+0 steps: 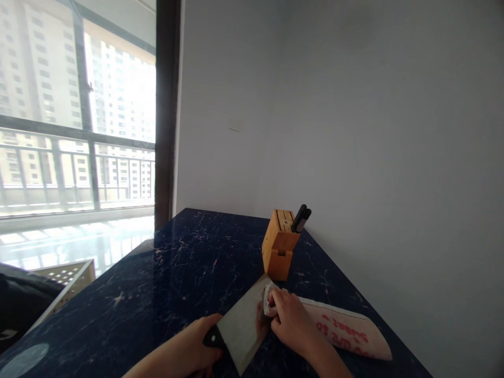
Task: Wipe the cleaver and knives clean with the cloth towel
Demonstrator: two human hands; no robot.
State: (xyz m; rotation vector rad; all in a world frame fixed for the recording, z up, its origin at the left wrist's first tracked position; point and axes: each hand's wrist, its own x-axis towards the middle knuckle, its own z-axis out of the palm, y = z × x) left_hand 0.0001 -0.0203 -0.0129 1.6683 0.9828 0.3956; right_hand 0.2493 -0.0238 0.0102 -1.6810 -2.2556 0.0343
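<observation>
My left hand (199,344) is closed round the black handle of a cleaver (244,320), near the front of the table. The broad steel blade points away and to the right, its far corner close to the foot of the knife block. My right hand (291,320) pinches a folded part of a white towel (350,331) against the blade near its right edge. The rest of the towel, with red lettering, trails to the right beyond my wrist. Behind the blade stands a wooden knife block (277,252) with black-handled tools (301,218) in its right side.
The dark blue marbled table (189,262) runs along a grey wall (374,131) on the right. A pale round patch (25,362) shows at its near left corner. Left of the table are a perforated light crate (74,289), a dark item (23,299) and tall windows.
</observation>
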